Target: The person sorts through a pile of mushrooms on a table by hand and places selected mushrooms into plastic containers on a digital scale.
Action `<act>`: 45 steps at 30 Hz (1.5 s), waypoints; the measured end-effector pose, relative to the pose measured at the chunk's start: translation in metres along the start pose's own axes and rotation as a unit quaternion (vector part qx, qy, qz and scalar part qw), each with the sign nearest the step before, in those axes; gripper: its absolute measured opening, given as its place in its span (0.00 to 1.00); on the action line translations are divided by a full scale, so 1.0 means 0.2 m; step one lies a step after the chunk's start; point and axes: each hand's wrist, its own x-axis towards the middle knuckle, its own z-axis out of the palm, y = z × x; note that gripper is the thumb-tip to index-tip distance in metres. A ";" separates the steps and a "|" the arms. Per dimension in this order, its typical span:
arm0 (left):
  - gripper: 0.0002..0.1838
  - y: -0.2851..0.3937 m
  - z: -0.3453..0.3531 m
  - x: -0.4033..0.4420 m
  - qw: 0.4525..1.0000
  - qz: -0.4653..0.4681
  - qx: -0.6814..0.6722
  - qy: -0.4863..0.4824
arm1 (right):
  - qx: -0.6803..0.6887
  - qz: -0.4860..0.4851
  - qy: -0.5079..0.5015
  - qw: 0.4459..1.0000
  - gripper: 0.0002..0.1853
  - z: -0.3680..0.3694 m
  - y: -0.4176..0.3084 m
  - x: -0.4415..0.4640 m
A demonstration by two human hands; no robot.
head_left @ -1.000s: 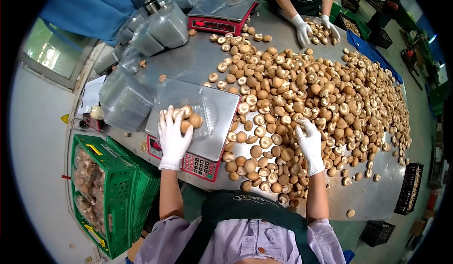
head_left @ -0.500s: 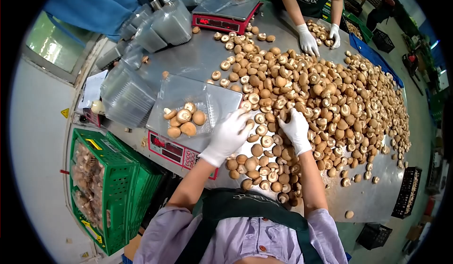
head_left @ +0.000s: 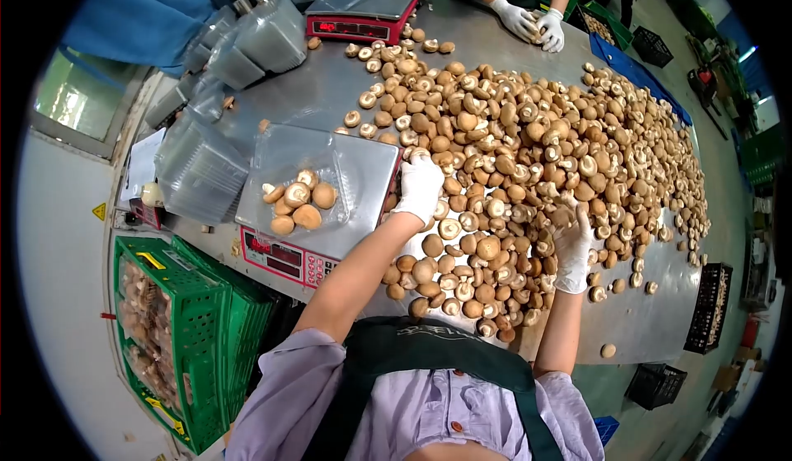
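Note:
My left hand (head_left: 421, 187), in a white glove, is at the left edge of a big pile of brown mushrooms (head_left: 528, 164), beside the scale. Its fingers are curled over a mushroom (head_left: 419, 154), partly hidden. On the right side of the pile, my gloved right hand (head_left: 571, 251) has its fingers bent around a mushroom (head_left: 563, 213), slightly blurred. A clear plastic tray (head_left: 338, 190) holding several mushrooms (head_left: 299, 197) rests on the metal plate of a red digital scale (head_left: 285, 256) to my left.
Stacked clear trays (head_left: 198, 164) stand left of the scale. A second red scale (head_left: 363, 25) is at the back. Across the metal table, a co-worker's gloved hands (head_left: 532, 28) hold mushrooms. A green crate (head_left: 210, 321) of packed mushrooms stands at lower left.
My right hand has moved right and slightly toward me across the pile. My left hand has moved up along the scale's edge. The co-worker's hands have come together. The view has shifted slightly.

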 end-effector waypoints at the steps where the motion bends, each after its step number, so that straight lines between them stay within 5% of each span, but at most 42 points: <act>1: 0.10 -0.02 -0.05 -0.02 0.999 0.009 -0.034 0.000 | -0.067 -0.012 -0.020 0.997 0.13 0.02 0.01 0.01; 3: 0.12 -0.06 -0.15 -0.10 0.989 0.024 -0.148 0.005 | -0.271 0.000 -0.035 0.962 0.07 0.03 0.03 0.01; 7: 0.15 -0.13 -0.29 -0.29 0.876 0.041 -0.480 0.014 | -0.526 -0.067 -0.133 0.837 0.12 0.24 0.12 -0.16; 9: 0.14 -0.15 -0.26 -0.39 0.773 0.062 -0.631 0.017 | -0.657 -0.182 -0.204 0.702 0.17 0.25 0.18 -0.22; 10: 0.14 -0.17 -0.31 -0.45 0.733 0.037 -0.678 -0.032 | -0.719 -0.161 -0.240 0.632 0.21 0.29 0.19 -0.27; 13: 0.13 -0.22 -0.23 -0.61 0.703 0.014 -0.708 -0.071 | -0.819 -0.203 -0.244 0.477 0.23 0.22 0.30 -0.30; 18: 0.12 -0.12 -0.19 -0.81 0.788 -0.106 -0.591 -0.137 | -0.770 -0.258 -0.076 0.579 0.28 0.09 0.25 -0.16; 20: 0.22 -0.08 -0.14 -0.84 0.909 -0.021 -0.412 -0.057 | -0.730 -0.299 -0.038 0.614 0.28 0.04 0.24 -0.15; 22: 0.28 -0.03 -0.12 -0.79 0.938 -0.021 -0.338 -0.069 | -0.732 -0.287 -0.024 0.618 0.27 0.03 0.22 -0.16; 25: 0.30 0.01 -0.05 -0.63 0.970 0.043 -0.209 -0.115 | -0.697 -0.206 0.009 0.687 0.26 0.03 0.19 -0.23; 28: 0.30 0.02 -0.08 -0.49 0.960 0.049 -0.205 -0.184 | -0.721 -0.192 0.065 0.662 0.26 -0.09 0.17 -0.23; 32: 0.24 0.01 -0.16 -0.44 0.947 0.036 -0.306 -0.095 | -0.682 -0.103 0.143 0.710 0.26 -0.23 0.14 -0.18; 33: 0.29 -0.02 -0.16 -0.43 0.907 0.021 -0.404 -0.113 | -0.708 -0.075 0.161 0.684 0.27 -0.20 0.13 -0.17; 36: 0.28 -0.03 -0.10 -0.44 0.618 -0.012 -0.765 -0.178 | -0.719 -0.047 0.120 0.683 0.34 -0.07 0.17 -0.17; 38: 0.30 -0.06 -0.15 -0.46 0.549 0.017 -0.815 -0.184 | -0.736 -0.106 0.102 0.660 0.39 -0.15 0.32 -0.10; 40: 0.35 -0.06 -0.23 -0.51 0.356 0.004 -0.894 -0.271 | -0.751 -0.031 0.089 0.654 0.40 0.02 0.28 -0.15; 45: 0.33 -0.03 -0.11 -0.58 0.175 -0.028 -0.944 -0.278 | -0.740 -0.041 0.023 0.671 0.34 0.19 0.25 -0.27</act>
